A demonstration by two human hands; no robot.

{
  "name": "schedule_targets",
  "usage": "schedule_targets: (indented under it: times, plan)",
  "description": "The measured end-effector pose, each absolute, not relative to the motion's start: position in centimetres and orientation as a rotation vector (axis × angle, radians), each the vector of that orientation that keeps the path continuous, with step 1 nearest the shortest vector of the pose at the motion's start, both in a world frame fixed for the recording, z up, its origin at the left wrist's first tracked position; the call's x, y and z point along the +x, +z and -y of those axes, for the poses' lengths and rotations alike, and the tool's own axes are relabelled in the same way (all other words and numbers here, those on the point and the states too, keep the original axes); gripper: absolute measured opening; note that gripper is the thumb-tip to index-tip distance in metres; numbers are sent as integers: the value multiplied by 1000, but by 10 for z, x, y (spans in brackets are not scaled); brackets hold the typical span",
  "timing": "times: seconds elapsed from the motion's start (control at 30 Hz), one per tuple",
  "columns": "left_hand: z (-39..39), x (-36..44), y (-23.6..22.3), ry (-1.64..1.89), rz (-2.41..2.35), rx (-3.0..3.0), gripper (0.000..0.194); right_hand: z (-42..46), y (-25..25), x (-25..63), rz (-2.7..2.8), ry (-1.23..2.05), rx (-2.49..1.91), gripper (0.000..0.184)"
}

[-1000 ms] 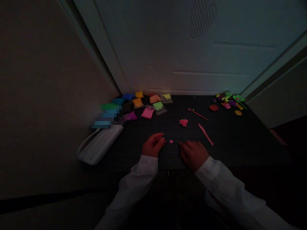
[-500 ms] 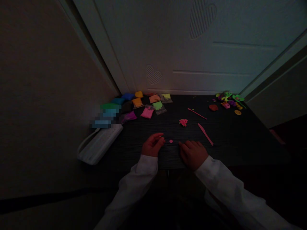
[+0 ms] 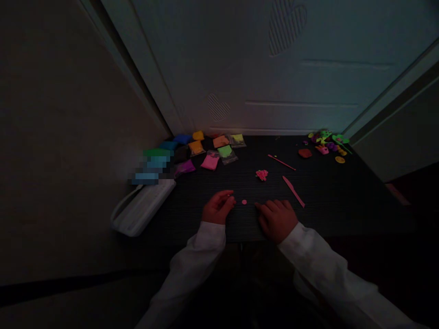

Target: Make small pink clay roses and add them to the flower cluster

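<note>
A small flat pink clay disc [image 3: 244, 202] lies on the dark table between my two hands. My left hand [image 3: 218, 208] is just left of it, fingers curved, with a gap between thumb and forefinger. To the disc's right, my right hand [image 3: 277, 220] rests palm down with its fingers curled in and the forefinger tip against the tabletop. Whatever may be under those fingers is hidden. Beyond the hands sits a pink clay flower [image 3: 262, 175] with many small petals. A pink plastic knife [image 3: 293, 191] and a thin pink modelling stick [image 3: 281, 162] lie to its right.
Bags of coloured clay [image 3: 210, 160] lie at the back left. A white power strip [image 3: 144, 208] with a cable runs along the left edge. Several finished clay pieces [image 3: 329, 144] are heaped at the back right, near a dark red lump [image 3: 305, 153]. A white door panel [image 3: 302, 82] stands behind the table.
</note>
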State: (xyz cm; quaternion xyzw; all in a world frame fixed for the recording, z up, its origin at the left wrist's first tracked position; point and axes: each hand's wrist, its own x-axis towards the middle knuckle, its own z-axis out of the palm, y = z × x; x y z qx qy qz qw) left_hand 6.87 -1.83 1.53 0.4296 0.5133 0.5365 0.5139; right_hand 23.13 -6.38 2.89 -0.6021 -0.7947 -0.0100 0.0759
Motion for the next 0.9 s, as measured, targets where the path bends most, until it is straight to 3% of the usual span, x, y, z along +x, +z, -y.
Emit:
schedule_targets:
  times: [0.4,0.9]
  plan:
    - [18,69,17,1298,-1232,1004,24,56,24,246,2192,303,-1645,26]
    - [18,69,15,1296,-1220,1015,24,61,24,239,2373,81,-1694,32]
